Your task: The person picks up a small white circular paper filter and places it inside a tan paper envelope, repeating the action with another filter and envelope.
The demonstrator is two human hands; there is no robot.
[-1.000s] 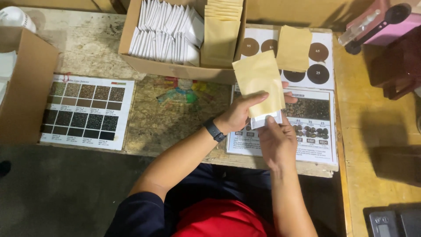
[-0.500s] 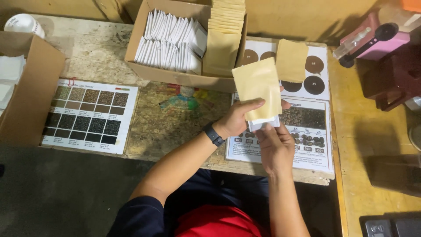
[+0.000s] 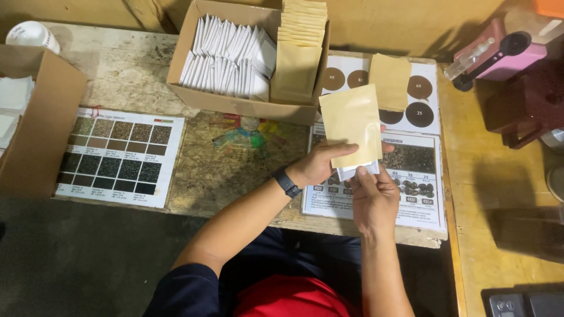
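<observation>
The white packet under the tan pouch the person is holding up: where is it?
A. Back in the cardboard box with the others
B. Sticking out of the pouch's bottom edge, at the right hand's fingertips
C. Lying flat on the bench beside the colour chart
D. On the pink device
B: the white packet pokes out below the tan pouch, which the left hand grips, while the right hand touches the packet's lower edge.

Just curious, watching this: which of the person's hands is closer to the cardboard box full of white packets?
Left. The left hand grips the tan pouch just below the cardboard box. The right hand sits lower, nearer the person, pinching the white packet at the pouch's bottom.
</observation>
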